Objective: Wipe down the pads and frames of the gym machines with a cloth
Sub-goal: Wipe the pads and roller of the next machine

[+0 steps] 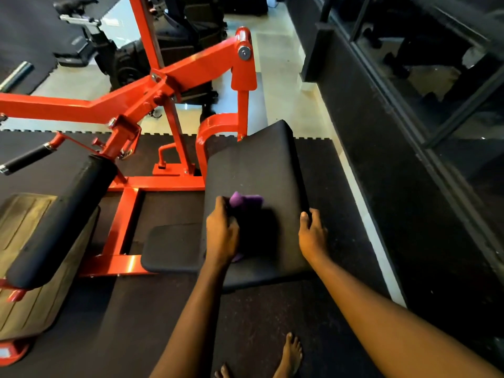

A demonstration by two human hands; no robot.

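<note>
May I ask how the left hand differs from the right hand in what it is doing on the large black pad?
The left hand holds a purple cloth against the large black pad; the right hand holds no cloth. The left hand sits toward the pad's left side, while the right hand grips its right edge, thumb on top. Both rest on the same pad.

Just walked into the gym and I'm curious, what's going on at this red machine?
A person is wiping down the machine. Their left hand holds a purple cloth against the large black pad, about halfway along it, while the right hand grips the pad's right edge. The red frame and the smaller pad to the left are not being touched right now.
</note>
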